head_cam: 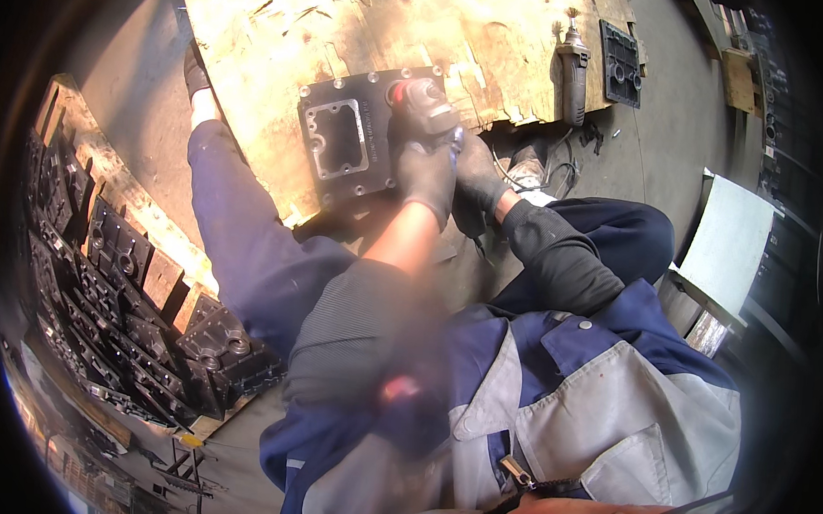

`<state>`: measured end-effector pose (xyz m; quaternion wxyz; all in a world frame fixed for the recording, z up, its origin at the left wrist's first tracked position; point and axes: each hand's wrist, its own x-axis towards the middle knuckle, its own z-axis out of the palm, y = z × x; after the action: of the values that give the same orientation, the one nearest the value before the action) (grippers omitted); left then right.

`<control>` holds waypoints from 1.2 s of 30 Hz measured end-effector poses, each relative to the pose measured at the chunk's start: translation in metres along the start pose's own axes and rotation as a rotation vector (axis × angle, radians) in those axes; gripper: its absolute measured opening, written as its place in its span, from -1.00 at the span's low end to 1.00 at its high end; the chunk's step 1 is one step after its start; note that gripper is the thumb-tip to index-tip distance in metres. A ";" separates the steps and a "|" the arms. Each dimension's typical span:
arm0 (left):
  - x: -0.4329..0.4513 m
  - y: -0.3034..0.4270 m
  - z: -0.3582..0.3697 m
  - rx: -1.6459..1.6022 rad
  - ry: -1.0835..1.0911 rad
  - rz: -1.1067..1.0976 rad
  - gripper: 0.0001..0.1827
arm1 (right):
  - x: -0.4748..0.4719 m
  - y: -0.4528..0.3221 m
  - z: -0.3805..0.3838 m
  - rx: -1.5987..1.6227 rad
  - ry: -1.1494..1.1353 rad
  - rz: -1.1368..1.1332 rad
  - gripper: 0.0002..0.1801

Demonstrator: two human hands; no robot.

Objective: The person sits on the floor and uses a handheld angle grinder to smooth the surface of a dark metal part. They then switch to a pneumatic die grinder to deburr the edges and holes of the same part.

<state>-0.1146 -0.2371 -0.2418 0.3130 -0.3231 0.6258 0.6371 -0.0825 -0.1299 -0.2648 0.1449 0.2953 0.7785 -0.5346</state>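
A dark cast-metal plate (381, 140) with bright bolt holes and a bare-metal-rimmed rectangular area lies on a worn plywood tabletop (267, 102). Over its right side is an angle grinder (427, 108); its disc is mostly hidden beneath the head. My left hand (426, 176), in a dark glove, is closed around the grinder just behind the head. Beside it, my gloved right hand (481, 168) grips the grinder's body, which points back towards me. Whether the disc touches the plate cannot be told.
A power tool with a wire brush (574, 79) lies at the table's right, beside a smaller cast plate (621, 64). Many dark castings (119, 243) stand in a wooden crate (141, 200) at left. Cables (564, 168) run below the table edge. A pale box-like object (728, 244) is at right.
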 end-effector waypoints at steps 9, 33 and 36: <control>0.005 -0.010 -0.023 -0.303 0.200 -0.074 -0.46 | -0.008 -0.040 0.029 -0.382 -0.118 -0.176 -0.55; 0.015 -0.017 -0.061 -0.463 0.419 -0.024 -0.47 | -0.002 -0.091 0.069 -0.509 -0.425 -0.247 -0.48; 0.012 -0.019 -0.060 -0.515 0.447 -0.052 -0.53 | -0.007 -0.092 0.068 -0.546 -0.442 -0.290 -0.49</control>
<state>-0.1050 -0.2969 -0.2629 0.0923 -0.5389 0.4889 0.6797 -0.1392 -0.2183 -0.2188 0.3057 0.0101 0.8759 -0.3731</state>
